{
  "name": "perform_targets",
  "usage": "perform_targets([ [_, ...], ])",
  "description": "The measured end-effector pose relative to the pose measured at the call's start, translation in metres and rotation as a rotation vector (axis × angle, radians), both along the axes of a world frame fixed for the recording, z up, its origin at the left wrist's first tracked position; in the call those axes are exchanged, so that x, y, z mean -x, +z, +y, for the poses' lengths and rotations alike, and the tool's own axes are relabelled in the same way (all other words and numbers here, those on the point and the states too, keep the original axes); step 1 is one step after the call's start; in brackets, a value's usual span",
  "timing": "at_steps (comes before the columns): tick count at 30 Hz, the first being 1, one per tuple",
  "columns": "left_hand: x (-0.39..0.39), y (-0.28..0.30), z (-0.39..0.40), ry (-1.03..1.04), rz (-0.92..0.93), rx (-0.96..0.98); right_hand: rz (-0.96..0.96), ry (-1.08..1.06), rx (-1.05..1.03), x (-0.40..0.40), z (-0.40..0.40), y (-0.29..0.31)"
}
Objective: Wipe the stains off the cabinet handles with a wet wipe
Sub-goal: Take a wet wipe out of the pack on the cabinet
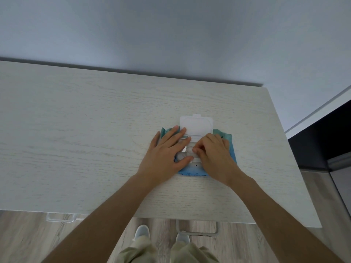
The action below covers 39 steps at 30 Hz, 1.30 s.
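Wipe pack (226, 147) lying on cabinet top (95, 130), lid (196, 124) flipped open. Left hand (167, 154) pressing flat, fingers straight, steadying pack. Right hand (214, 154) pinching wet wipe (187, 151) at opening. Handles (197, 228) waiting below front edge. Risk: wipe tearing, or several dragging out together, if pull is too sharp.

Pale room around you
You face a bluish-white wall (171, 31); a whitewashed wood-grain tabletop (76, 130) stands over grey plank floor (22, 242).
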<state>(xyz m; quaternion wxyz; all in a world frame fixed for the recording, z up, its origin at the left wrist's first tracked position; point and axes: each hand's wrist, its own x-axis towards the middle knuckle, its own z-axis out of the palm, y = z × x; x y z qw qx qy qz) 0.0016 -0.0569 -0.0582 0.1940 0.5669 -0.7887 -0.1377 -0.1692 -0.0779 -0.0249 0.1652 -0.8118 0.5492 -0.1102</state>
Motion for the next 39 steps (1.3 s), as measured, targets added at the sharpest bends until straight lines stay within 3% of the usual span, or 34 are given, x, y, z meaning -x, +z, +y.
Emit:
perform_targets([
  [5, 0.0, -0.001, 0.0, 0.009, 0.024, 0.01, -0.368, -0.247, -0.066, 0.004, 0.0, 0.004],
  [13, 0.0, -0.001, 0.0, 0.009, 0.027, 0.008, -0.222, -0.066, 0.054, -0.001, 0.003, 0.012],
  [18, 0.001, -0.001, -0.001, 0.021, 0.017, -0.004, -0.248, -0.16, 0.182, -0.003, 0.008, 0.011],
  [24, 0.001, 0.0, 0.0, 0.014, 0.023, 0.007, -0.246, -0.027, 0.082, -0.006, 0.01, 0.013],
  [34, 0.0, 0.0, 0.0, 0.022, 0.024, 0.007, -0.393, -0.39, 0.23, 0.005, 0.024, 0.02],
  [39, 0.001, -0.001, -0.001, 0.019, -0.011, 0.005, -0.359, -0.366, 0.152, 0.011, 0.012, 0.024],
])
